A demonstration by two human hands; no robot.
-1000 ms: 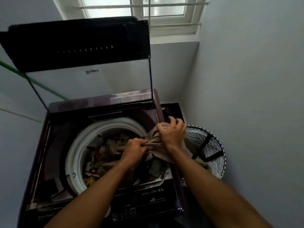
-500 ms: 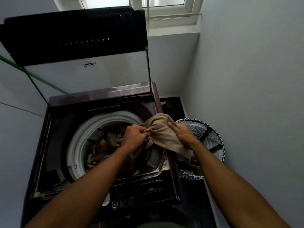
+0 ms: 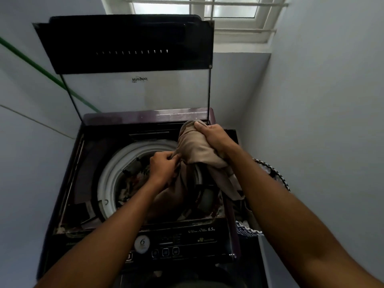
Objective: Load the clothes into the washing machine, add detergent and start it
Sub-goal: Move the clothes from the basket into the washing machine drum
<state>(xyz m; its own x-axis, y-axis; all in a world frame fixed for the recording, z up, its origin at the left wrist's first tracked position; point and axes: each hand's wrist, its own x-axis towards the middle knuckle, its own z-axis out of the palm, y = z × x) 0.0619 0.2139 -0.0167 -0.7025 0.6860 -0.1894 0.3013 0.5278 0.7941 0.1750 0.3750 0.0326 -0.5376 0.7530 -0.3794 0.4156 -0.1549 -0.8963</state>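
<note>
2 bare hands hold a crumpled beige cloth garment (image 3: pixel 193 146) over the open top-loading dark purple washing machine (image 3: pixel 145 235). Right hand (image 3: pixel 214 138) has a clenched grip on the garment's bunched upper end near the raised glass lid (image 3: pixel 135 90); left hand (image 3: pixel 163 170) pinches a lower fold above the white-rimmed drum (image 3: pixel 108 183), where patterned clothes (image 3: pixel 133 179) lie. A black-and-white woven laundry basket (image 3: pixel 276 173) stands just right.

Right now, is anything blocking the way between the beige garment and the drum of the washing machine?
Nothing visible blocks it. The lid stands open, and the beige garment, held by both hands, hangs over the drum opening, where other clothes already lie.
</note>
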